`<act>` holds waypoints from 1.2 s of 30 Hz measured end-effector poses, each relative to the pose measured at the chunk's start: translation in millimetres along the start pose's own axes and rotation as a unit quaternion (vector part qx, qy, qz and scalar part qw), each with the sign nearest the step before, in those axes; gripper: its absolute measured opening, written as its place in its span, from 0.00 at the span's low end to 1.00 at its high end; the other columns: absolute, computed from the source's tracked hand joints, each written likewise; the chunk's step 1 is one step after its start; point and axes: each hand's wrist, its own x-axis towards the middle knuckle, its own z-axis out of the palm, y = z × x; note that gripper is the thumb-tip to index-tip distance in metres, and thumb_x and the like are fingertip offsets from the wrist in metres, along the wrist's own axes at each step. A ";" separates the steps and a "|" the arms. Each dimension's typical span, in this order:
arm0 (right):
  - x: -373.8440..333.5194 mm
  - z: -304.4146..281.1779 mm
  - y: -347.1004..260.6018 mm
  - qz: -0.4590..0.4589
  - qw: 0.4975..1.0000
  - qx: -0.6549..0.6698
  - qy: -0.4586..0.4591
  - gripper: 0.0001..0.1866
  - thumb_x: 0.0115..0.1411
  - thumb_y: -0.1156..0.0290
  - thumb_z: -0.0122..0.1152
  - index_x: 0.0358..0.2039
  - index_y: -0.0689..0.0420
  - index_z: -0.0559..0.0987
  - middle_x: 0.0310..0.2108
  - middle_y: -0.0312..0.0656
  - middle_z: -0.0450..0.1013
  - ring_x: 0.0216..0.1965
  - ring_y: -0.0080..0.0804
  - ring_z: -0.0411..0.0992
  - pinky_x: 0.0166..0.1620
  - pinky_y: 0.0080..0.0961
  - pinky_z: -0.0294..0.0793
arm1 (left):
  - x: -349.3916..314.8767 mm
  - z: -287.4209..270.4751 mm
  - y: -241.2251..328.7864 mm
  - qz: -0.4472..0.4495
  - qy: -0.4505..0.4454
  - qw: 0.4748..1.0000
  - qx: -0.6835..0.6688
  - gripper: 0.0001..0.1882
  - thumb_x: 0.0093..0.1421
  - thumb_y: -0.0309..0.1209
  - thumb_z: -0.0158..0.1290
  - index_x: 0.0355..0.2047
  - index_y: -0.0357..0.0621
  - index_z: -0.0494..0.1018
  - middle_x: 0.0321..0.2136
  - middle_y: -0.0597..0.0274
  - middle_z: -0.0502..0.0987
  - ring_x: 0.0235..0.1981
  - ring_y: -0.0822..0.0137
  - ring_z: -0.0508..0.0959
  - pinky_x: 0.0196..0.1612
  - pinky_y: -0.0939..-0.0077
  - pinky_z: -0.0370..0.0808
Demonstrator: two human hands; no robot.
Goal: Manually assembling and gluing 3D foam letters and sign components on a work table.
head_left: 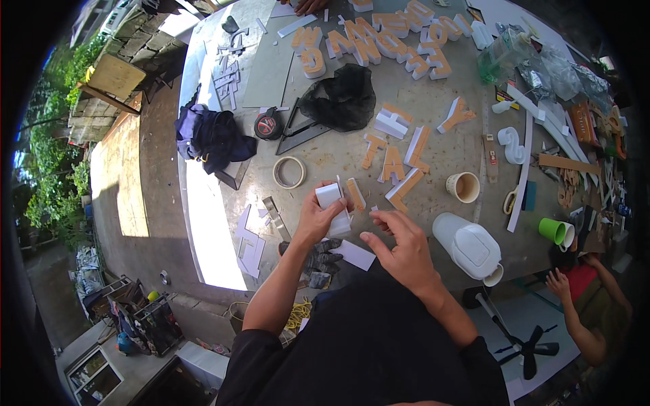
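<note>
My left hand is closed around a white block-like piece with a rounded upper end, thumb across its front. To its right my right hand hovers, thumb and forefinger apart; a tiny pale speck is near the forefinger's tip, and I cannot tell whether it touches. Just beyond the hands lies a narrow tan-faced piece. Farther on are tan-faced, white-sided letter shapes. Below the left hand are a dark grey glove and a flat white sheet piece.
A tape roll, tape measure, black mesh cloth and dark blue cloth lie at left and middle. Rightward stand a paper cup and white jug. Other people's hands show at the far edge and lower right.
</note>
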 end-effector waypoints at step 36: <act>-108.9 -11.2 -144.3 -0.347 0.930 0.032 -0.120 0.52 0.40 0.64 0.80 0.63 0.64 0.62 0.57 0.56 0.70 0.58 0.52 0.69 0.60 0.46 0.69 | -227.1 37.0 99.9 -0.042 -0.309 0.872 -0.376 0.23 0.61 0.36 0.61 0.51 0.38 0.67 0.33 0.54 0.79 0.32 0.61 0.83 0.38 0.66 0.82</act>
